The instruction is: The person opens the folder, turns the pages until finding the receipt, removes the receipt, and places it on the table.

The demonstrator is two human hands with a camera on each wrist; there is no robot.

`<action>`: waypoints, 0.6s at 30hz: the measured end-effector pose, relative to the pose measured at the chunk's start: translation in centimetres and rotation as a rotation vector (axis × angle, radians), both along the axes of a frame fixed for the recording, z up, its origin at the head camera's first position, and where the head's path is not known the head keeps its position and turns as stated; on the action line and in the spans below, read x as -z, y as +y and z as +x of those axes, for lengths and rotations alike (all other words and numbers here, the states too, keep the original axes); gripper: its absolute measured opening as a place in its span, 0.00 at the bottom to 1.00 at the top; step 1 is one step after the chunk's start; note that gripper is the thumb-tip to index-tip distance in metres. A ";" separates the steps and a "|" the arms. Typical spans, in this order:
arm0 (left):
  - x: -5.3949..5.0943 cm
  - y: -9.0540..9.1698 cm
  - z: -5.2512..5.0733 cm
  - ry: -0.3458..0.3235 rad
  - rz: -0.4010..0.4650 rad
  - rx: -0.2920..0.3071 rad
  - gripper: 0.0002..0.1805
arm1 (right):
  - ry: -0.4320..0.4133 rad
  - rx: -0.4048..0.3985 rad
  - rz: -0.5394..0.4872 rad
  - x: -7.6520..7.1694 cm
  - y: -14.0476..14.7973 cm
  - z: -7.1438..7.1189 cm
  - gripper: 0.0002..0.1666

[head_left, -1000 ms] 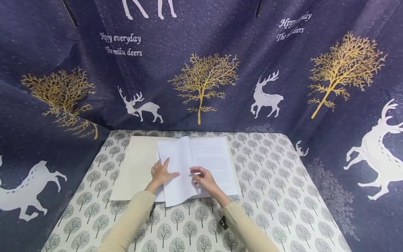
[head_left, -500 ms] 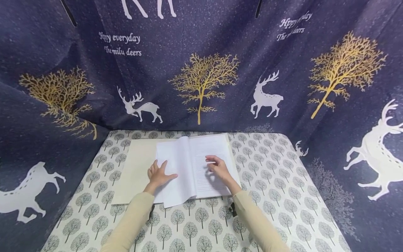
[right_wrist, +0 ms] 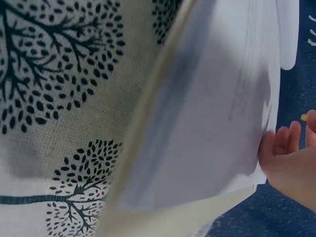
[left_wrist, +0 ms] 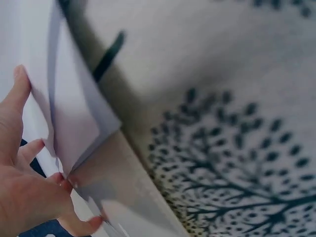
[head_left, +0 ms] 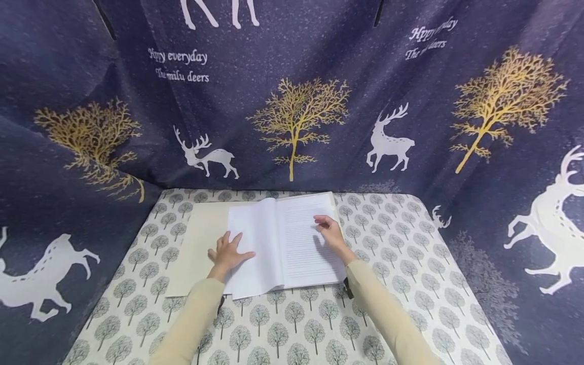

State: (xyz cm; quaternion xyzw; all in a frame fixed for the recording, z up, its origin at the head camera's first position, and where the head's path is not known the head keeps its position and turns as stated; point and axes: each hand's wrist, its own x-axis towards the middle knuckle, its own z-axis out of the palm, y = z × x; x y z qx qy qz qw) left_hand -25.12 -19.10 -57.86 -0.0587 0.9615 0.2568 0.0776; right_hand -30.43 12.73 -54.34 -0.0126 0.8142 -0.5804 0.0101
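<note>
A cream-covered stack of paper [head_left: 198,238], like an open booklet, lies on the table. White sheets [head_left: 259,228] are turned over to the left and bulge along the fold. My left hand [head_left: 229,257] rests on these sheets near their left edge, fingers and thumb spread. On the right lies a page with printed lines [head_left: 298,243]. Near that page's right edge is my right hand [head_left: 332,234], its fingers loosely bent and holding nothing visible. In the right wrist view, the hand [right_wrist: 291,160] is beside the page edge; contact is unclear.
The tablecloth [head_left: 296,324] has a printed tree pattern. Dark blue curtains [head_left: 319,50] with deer and gold trees hang behind the table and at both sides. The stack lies toward the table's back edge.
My right hand has moved right and away from me, from beside the fold to the printed page's right edge. My left hand has stayed on the turned sheets, shifting slightly left.
</note>
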 end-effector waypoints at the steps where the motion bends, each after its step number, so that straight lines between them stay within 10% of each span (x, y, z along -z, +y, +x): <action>1: 0.1 0.0 0.1 0.005 0.002 -0.004 0.49 | -0.004 0.014 -0.002 0.2 0.0 -0.2 0.22; 18: 0.4 0.5 0.7 0.061 0.031 -0.016 0.44 | -0.102 0.089 0.161 2.3 1.6 -2.5 0.36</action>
